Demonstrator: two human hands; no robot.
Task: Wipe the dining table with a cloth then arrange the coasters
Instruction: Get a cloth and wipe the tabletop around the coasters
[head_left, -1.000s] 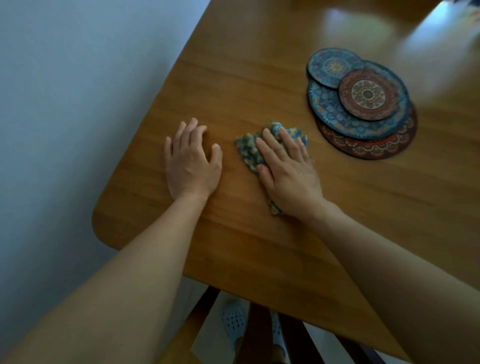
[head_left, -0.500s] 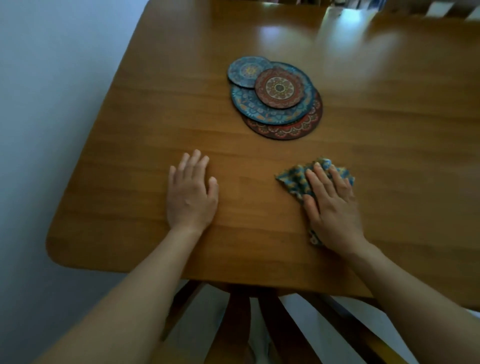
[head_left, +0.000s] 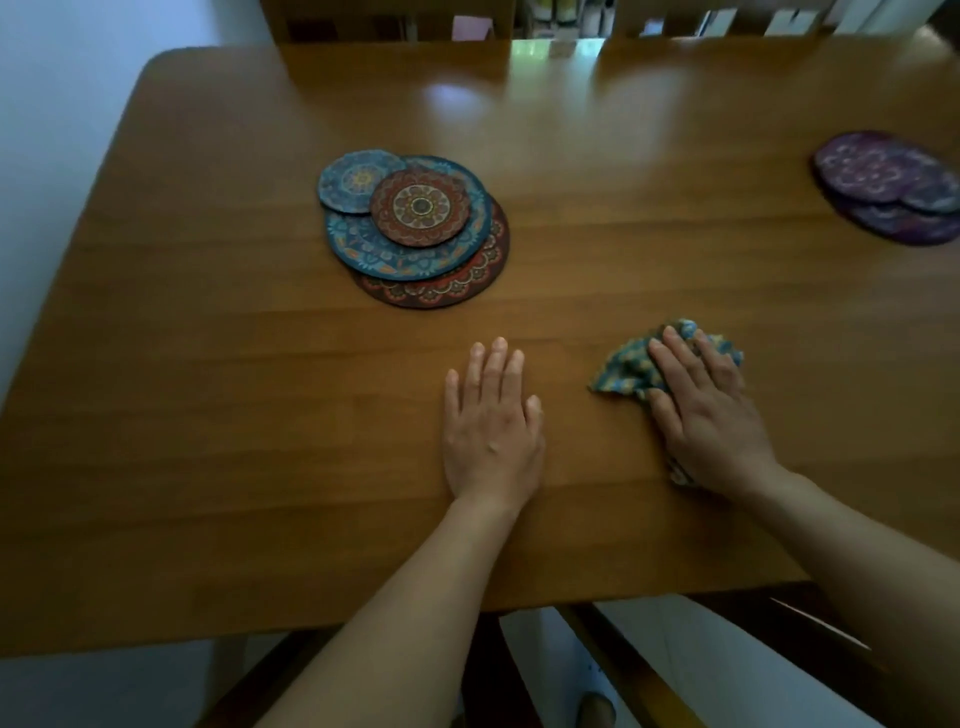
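Head view. The left hand (head_left: 491, 431) lies flat on the wooden worktop (head_left: 234, 415), palm down, fingers straight and close together, holding nothing. The right hand (head_left: 709, 421) presses flat on a crumpled blue-and-yellow patterned cloth (head_left: 623, 371), fingers extended over it. The cloth shows beyond the fingertips and to the thumb side, and a small corner shows beside the wrist; the rest lies under the palm. The two hands are apart, near the front edge of the worktop.

Beyond the left hand, well apart from it, sits an overlapping pile of round coasters: a small red coaster (head_left: 420, 207) and a small blue coaster (head_left: 348, 182) on a large blue mat (head_left: 384, 254), over a large red mat (head_left: 467, 286). Purple coasters (head_left: 878, 179) overlap at the far right edge.
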